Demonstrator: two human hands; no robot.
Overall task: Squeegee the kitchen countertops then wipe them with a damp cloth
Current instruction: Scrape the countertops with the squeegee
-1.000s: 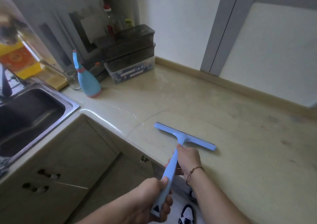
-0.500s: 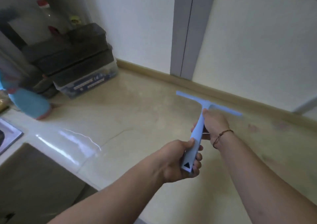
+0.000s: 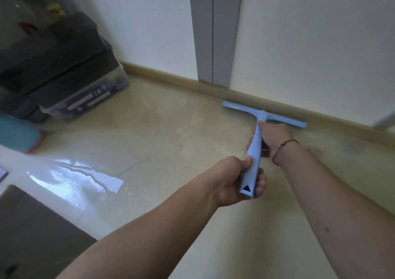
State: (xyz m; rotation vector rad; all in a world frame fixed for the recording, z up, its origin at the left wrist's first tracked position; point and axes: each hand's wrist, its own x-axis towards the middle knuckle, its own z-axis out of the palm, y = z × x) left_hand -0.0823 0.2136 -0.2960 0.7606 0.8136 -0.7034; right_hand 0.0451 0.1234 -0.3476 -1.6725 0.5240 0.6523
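squeegee (image 3: pixel 264 114) now nearer backsplash (image 3: pixel 171 79), both hands gripping

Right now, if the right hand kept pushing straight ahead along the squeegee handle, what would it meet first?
Probably the squeegee blade's own crossbar; just beyond it is the raised back lip below the wall. The right hand has almost no free counter ahead, though depth is unclear.

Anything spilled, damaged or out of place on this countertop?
A shiny puddle of water lies on the beige stone countertop near its front edge, and a thin crack-like line runs beside it. Otherwise nothing stands out: both hands, left and right, grip the light blue squeegee by the wall.
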